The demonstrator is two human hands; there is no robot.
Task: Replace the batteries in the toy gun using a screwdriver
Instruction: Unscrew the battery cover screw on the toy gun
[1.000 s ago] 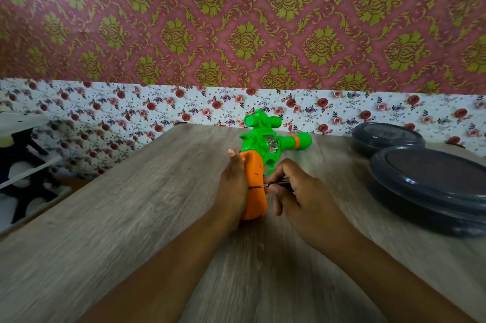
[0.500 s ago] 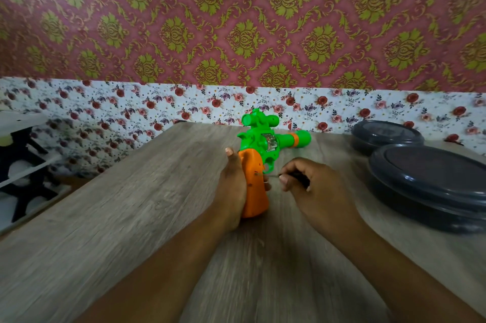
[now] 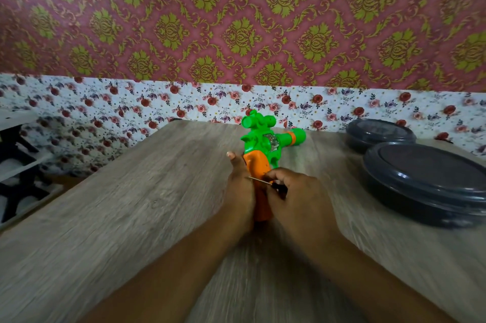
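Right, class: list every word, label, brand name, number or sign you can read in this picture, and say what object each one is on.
None can be read.
Toy gun: a small silvery patch on the green body, too blurred to tell whether it bears text.
Screwdriver, held in the right hand: no marking visible.
Dark lidded containers: no label visible.
Wallpaper: patterns only, no lettering.
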